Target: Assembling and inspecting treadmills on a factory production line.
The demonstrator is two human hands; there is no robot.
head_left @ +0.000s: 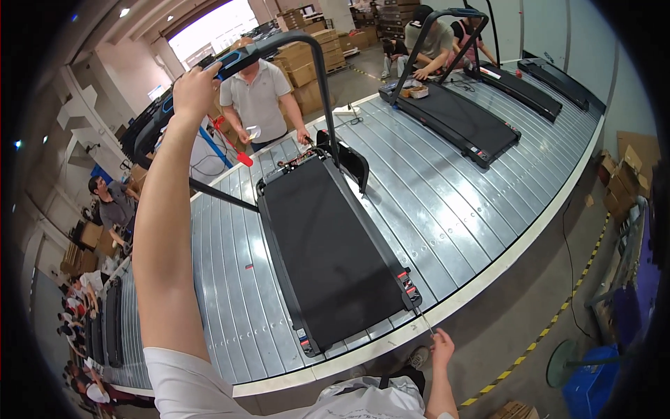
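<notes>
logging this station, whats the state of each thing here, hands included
left hand: raised, gripping the handlebar
handlebar: upright over the treadmill's front end
right hand: closed on a thin tool at the rear corner
thin tool: tip at the treadmill's rear right corner
treadmill: lying flat on the metal conveyor, deck bare
second treadmill: handlebar up, people leaning over its front

Factory assembly hall — treadmills (pixel 328 244) on metal slat conveyor (pixel 447 195), stacked cartons (pixel 307 66), workers alongside.
</notes>
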